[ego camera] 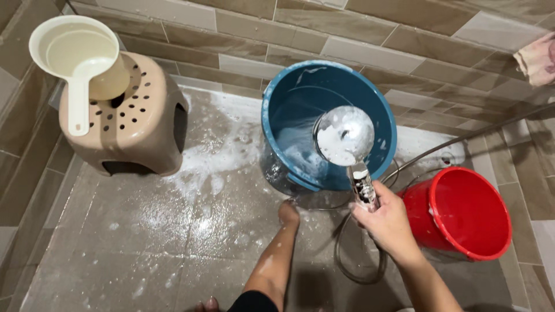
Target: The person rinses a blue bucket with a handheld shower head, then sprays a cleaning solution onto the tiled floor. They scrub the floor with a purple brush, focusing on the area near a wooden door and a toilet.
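The right hand [386, 222] is clenched around the handle of a shower head [344, 136], whose long axis runs from 5 o'clock up to 11 o'clock, its round face spraying into the tilted blue bucket [370, 98]. The left hand [288, 211] tips that bucket's lower rim; its grip is hidden. A red bucket [462, 214] sits at 3 o'clock.

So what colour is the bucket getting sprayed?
Blue: the tilted bucket under the shower head, seen from the head camera.

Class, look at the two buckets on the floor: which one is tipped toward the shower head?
The blue bucket, tilted, with the shower head at its mouth. The red bucket sits apart, to its right.
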